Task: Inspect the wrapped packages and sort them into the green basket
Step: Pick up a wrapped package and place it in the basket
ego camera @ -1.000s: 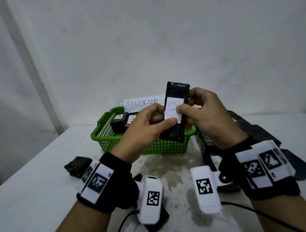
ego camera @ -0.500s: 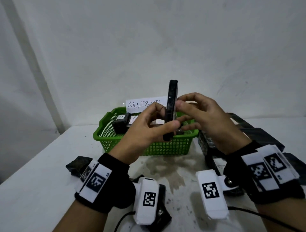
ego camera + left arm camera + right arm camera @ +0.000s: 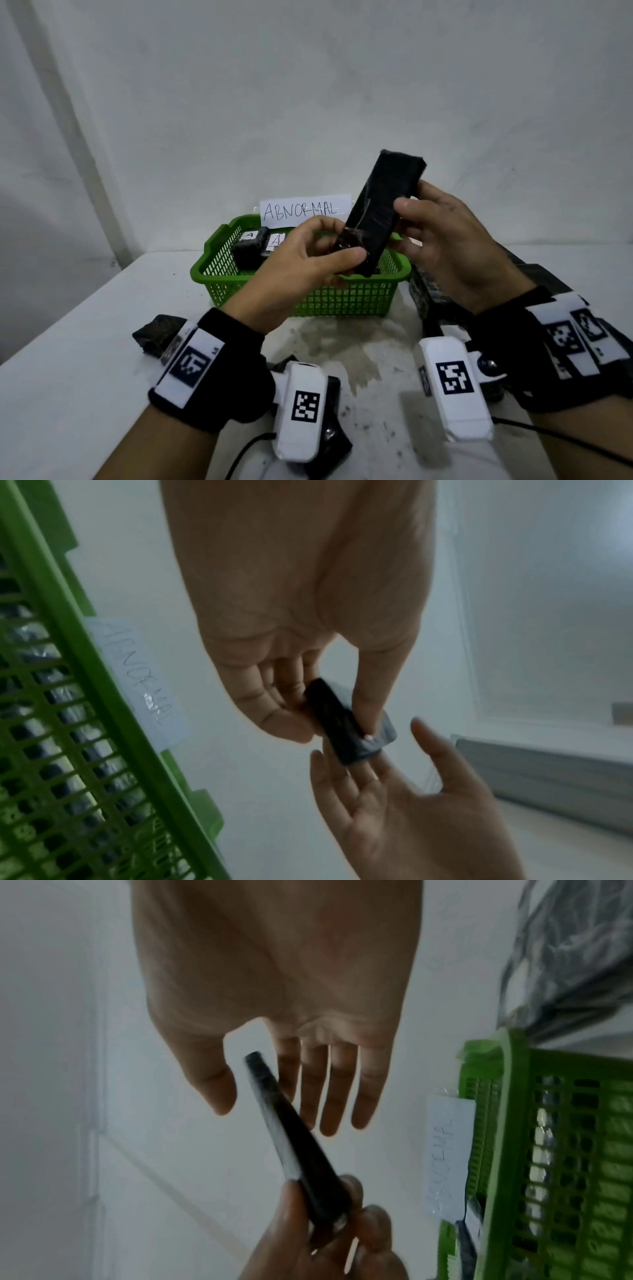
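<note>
Now my left hand (image 3: 301, 260) pinches the lower end of the long flat black plastic-wrapped package (image 3: 380, 212), tilted in the air over the green plastic mesh basket (image 3: 342, 298) at the desk's (image 3: 85, 359) far edge. Probably light, stiff, slick film; grip the long edges. My right hand (image 3: 448, 246) is open, fingers straight behind its upper half.

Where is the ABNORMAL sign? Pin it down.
In the head view the ABNORMAL sign stands at the far rim of the green basket, against the wall, just left of the black package held up in front of it.
</note>
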Available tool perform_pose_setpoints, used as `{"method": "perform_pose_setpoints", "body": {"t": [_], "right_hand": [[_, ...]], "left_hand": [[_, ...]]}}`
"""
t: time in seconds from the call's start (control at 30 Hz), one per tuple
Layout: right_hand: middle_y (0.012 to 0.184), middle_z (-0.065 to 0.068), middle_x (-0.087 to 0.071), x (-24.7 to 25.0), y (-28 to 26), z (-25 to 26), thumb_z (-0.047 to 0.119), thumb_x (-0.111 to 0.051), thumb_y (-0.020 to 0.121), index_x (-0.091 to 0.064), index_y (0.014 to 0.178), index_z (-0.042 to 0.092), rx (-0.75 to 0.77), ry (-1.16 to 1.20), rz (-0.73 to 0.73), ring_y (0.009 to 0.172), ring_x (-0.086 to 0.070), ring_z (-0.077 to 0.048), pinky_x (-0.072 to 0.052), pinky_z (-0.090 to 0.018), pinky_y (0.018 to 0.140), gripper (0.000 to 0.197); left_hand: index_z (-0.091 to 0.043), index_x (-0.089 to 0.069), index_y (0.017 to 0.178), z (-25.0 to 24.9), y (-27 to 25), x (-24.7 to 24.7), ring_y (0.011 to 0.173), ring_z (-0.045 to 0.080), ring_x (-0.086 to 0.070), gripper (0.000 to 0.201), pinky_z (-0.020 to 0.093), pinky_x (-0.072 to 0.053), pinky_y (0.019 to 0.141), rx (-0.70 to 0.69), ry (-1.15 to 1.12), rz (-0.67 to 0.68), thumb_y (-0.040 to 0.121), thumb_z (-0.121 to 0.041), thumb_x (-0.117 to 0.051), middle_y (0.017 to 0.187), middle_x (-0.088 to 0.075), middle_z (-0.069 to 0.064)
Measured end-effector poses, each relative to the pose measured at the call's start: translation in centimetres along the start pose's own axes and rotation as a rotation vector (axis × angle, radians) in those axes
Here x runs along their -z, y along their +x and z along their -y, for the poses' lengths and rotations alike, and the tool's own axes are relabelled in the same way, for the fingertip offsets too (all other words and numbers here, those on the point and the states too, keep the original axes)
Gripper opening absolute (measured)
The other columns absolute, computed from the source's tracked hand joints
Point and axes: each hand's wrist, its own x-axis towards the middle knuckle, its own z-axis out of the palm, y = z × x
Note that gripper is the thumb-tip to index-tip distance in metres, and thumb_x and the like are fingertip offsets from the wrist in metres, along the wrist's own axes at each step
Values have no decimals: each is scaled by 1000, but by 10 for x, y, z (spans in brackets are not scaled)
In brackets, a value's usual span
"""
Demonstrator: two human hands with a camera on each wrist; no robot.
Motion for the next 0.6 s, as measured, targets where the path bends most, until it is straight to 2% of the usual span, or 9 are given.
{"method": "perform_pose_setpoints", "body": {"t": [0.07,0.2,0.27,0.37,0.43,0.5,0.53,0.6], "right_hand": [[103,-3,-77,-2,-1,1,19,-73,84,-68,112,11,3,-123,-11,94,-75,-18,-59,-29,73,29],[93,-3,-78,-3,-3,-1,1,-70,86,-71,101,11,73,-242,-88,87,-76,-20,-60,-30,68,19],[91,-4,-77,-2,-3,1,2,-72,84,-71,103,8,84,-267,-61,83,-75,-17,-58,-26,66,20],[95,-7,-78,-3,-5,8,13,-73,76,-69,112,5,80,-240,-8,84,-75,-19,-60,-28,69,37],[94,-5,-79,-4,-5,11,12,-72,79,-66,119,9,73,-208,-25,84,-75,-17,-61,-28,68,41],[88,2,-79,-6,-4,12,10,-66,91,-63,125,12,63,-216,-57,78,-75,-11,-59,-24,64,35],[87,4,-78,-7,-4,12,14,-61,96,-63,127,13,50,-226,-67,75,-73,-9,-58,-23,64,31],[98,2,-78,-8,-5,14,26,-55,101,-64,127,18,6,-213,-64,77,-74,-11,-59,-25,68,28]], "left_hand": [[-8,-53,107,1,0,1,80,15,-70,30,26,-57,68,-36,50,-45,84,-5,-71,95,-71,5],[-2,-50,111,-1,-2,0,86,19,-70,31,31,-58,74,-29,115,5,87,-6,-70,102,-67,11],[-2,-46,115,-3,-4,2,94,26,-71,29,38,-60,75,7,28,89,93,-8,-64,115,-66,17],[-7,-40,122,-10,-8,5,104,44,-68,34,50,-61,79,110,-216,284,92,-19,-50,133,-58,25],[-13,-43,111,-14,-9,7,100,43,-69,20,50,-61,80,91,-296,321,93,-22,-44,130,-60,26],[-18,-42,99,-14,-7,7,95,38,-70,6,47,-61,78,38,-278,280,95,-20,-45,123,-64,23],[-18,-42,97,-13,-5,6,94,35,-70,7,45,-61,76,12,-244,242,94,-18,-49,121,-63,22],[-19,-45,100,-10,-3,6,91,29,-68,18,41,-60,75,-32,-167,165,89,-13,-58,119,-59,21]]}}
